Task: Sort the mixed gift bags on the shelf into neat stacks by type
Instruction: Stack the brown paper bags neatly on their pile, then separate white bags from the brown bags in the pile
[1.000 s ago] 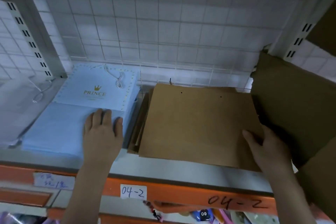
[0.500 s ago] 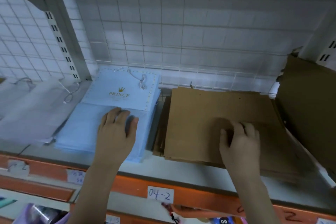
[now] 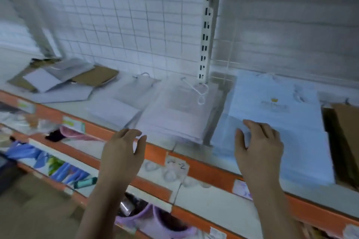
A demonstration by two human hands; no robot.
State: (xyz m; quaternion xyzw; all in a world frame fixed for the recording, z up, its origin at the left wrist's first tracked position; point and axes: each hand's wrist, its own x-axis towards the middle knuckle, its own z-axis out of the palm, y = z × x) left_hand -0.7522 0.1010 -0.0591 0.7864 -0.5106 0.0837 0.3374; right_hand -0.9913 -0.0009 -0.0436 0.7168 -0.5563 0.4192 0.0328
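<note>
Shelf [image 3: 194, 147] carries, from left to right: a loose pile of mixed bags [image 3: 64, 80]; flat bags with cord handles [image 3: 174, 110]; a stack of crown-logo bags [image 3: 275, 122]; kraft paper bags [image 3: 347, 132] at the far right. A slotted upright [image 3: 206, 40] stands behind, with wire grid [image 3: 124, 25] to its left.

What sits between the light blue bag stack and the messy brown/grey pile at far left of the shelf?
In the head view: a white bag stack with cord handles, then a smaller white bag, both blurred. A shelf upright stands behind.
</note>
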